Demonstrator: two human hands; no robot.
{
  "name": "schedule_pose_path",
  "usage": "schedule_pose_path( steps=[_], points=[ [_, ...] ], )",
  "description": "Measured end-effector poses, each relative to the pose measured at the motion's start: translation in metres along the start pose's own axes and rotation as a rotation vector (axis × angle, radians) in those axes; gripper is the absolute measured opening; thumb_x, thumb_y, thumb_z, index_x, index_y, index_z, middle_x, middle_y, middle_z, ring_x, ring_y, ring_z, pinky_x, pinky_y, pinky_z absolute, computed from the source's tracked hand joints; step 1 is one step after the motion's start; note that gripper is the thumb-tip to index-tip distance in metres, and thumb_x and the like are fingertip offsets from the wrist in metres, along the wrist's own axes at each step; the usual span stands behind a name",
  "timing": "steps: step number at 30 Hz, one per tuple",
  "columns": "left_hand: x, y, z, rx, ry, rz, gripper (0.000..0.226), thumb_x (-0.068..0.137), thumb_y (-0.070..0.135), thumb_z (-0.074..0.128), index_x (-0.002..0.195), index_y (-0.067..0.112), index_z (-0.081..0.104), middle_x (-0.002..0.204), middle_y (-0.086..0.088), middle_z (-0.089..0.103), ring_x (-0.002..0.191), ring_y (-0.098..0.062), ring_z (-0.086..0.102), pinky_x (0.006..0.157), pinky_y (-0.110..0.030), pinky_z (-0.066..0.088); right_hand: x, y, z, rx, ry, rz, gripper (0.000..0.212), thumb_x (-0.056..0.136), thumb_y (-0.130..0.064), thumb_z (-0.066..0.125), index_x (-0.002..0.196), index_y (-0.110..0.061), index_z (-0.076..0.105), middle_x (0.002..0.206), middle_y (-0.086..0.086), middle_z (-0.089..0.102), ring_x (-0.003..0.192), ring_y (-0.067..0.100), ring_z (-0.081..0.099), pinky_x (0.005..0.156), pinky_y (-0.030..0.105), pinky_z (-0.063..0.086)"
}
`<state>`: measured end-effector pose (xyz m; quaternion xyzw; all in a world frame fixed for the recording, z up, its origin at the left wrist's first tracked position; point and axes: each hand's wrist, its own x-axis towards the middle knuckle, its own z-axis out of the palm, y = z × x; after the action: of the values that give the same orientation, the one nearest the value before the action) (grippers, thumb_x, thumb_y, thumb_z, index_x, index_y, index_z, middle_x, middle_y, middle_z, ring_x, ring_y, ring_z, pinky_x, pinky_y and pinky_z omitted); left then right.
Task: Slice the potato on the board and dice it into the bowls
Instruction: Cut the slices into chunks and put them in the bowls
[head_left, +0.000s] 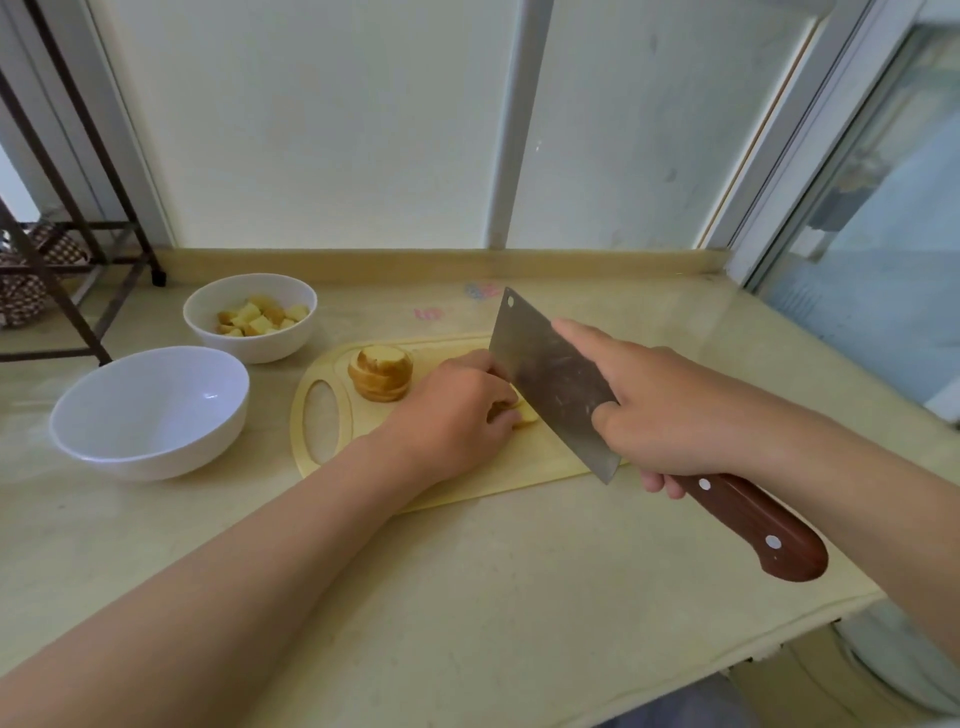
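A pale yellow cutting board (483, 480) lies on the counter. A stack of potato slices (381, 374) stands near its left handle hole. My left hand (454, 413) curls over a few potato slices (522, 414) in the board's middle, holding them down. My right hand (670, 410) grips the cleaver (550, 382) by its brown wooden handle, with the index finger laid along the blade. The blade stands against my left knuckles, edge down on the slices. A far white bowl (205, 317) holds several potato cubes. A nearer, larger white bowl (150, 415) is empty.
The beige counter (467, 597) ends at a wall and window frame behind and drops off at the right front edge. A dark metal rack (67, 260) stands at the far left. Both bowls sit left of the board.
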<state>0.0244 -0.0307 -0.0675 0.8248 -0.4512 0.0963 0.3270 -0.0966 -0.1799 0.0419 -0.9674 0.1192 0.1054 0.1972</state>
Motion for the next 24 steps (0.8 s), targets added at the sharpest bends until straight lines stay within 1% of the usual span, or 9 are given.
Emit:
schedule_pose_path(
  steps=[2,5,9,11,14,17,20,21,24],
  points=[
    [-0.001,0.0,0.001,-0.002,0.008,-0.002,0.017,0.086,0.02,0.068,0.098,0.013,0.078,0.105,-0.001,0.062,0.087,-0.02,0.06,0.077,-0.04,0.053,-0.002,-0.002,0.001,-0.01,-0.011,0.0,0.085,0.1,-0.009,0.039,0.158,-0.059,0.001,0.07,0.012,0.066,0.04,0.018,0.062,0.044,0.029,0.054],
    [0.0,-0.001,0.001,-0.008,0.014,0.008,0.016,0.086,0.019,0.069,0.097,0.012,0.078,0.099,-0.001,0.065,0.083,-0.019,0.062,0.074,-0.04,0.054,-0.004,-0.005,0.002,-0.038,-0.037,0.011,0.087,0.099,-0.009,0.037,0.157,-0.06,-0.002,0.081,0.011,0.064,0.047,0.021,0.066,0.047,0.032,0.058],
    [0.0,-0.001,0.001,-0.01,0.029,0.033,0.015,0.084,0.016,0.07,0.095,0.011,0.078,0.096,-0.003,0.067,0.081,-0.02,0.063,0.072,-0.039,0.054,0.006,-0.016,0.013,-0.062,-0.075,0.024,0.092,0.097,-0.006,0.039,0.158,-0.056,-0.007,0.074,0.013,0.067,0.041,0.018,0.06,0.044,0.029,0.054],
    [0.001,-0.002,0.001,-0.017,0.03,0.041,0.014,0.082,0.016,0.071,0.093,0.012,0.078,0.095,-0.002,0.067,0.08,-0.02,0.064,0.071,-0.039,0.054,0.022,-0.02,0.017,-0.022,-0.048,0.021,0.094,0.094,-0.003,0.039,0.16,-0.054,-0.006,0.073,0.015,0.066,0.038,0.018,0.058,0.044,0.029,0.054],
    [-0.002,-0.006,0.0,-0.012,0.022,0.049,0.014,0.081,0.015,0.073,0.093,0.01,0.078,0.095,-0.003,0.068,0.079,-0.021,0.064,0.07,-0.038,0.054,0.049,-0.027,0.016,0.037,0.016,-0.001,0.095,0.093,-0.003,0.04,0.161,-0.051,-0.005,0.075,0.016,0.069,0.042,0.02,0.059,0.044,0.028,0.054],
    [-0.007,-0.009,-0.003,-0.049,0.083,0.032,0.019,0.078,0.017,0.077,0.095,0.008,0.075,0.096,-0.002,0.065,0.079,-0.02,0.063,0.071,-0.035,0.054,0.058,-0.033,0.015,0.041,0.035,-0.021,0.096,0.092,-0.001,0.039,0.162,-0.05,-0.004,0.082,0.014,0.068,0.042,0.016,0.06,0.042,0.025,0.051],
    [-0.008,-0.008,-0.005,-0.082,0.091,0.02,0.018,0.076,0.02,0.078,0.091,0.01,0.072,0.091,0.003,0.059,0.075,-0.015,0.057,0.068,-0.031,0.052,0.053,-0.026,0.012,0.082,0.067,-0.018,0.096,0.092,-0.001,0.041,0.161,-0.054,0.002,0.101,0.005,0.063,0.049,0.016,0.065,0.045,0.027,0.055],
    [-0.008,-0.008,-0.006,-0.082,0.074,0.02,0.016,0.077,0.021,0.077,0.088,0.011,0.071,0.091,0.003,0.059,0.073,-0.015,0.056,0.068,-0.031,0.052,0.05,-0.023,0.009,0.091,0.088,-0.015,0.095,0.093,-0.001,0.041,0.161,-0.056,0.003,0.102,0.004,0.061,0.048,0.015,0.065,0.046,0.028,0.055],
    [-0.008,-0.009,-0.006,-0.083,0.038,0.023,0.013,0.079,0.02,0.074,0.088,0.011,0.072,0.091,0.0,0.06,0.072,-0.015,0.056,0.067,-0.03,0.052,0.038,-0.015,0.002,0.101,0.133,-0.015,0.091,0.097,-0.004,0.043,0.16,-0.056,0.004,0.085,0.007,0.062,0.037,0.011,0.061,0.043,0.025,0.051]
  ],
)
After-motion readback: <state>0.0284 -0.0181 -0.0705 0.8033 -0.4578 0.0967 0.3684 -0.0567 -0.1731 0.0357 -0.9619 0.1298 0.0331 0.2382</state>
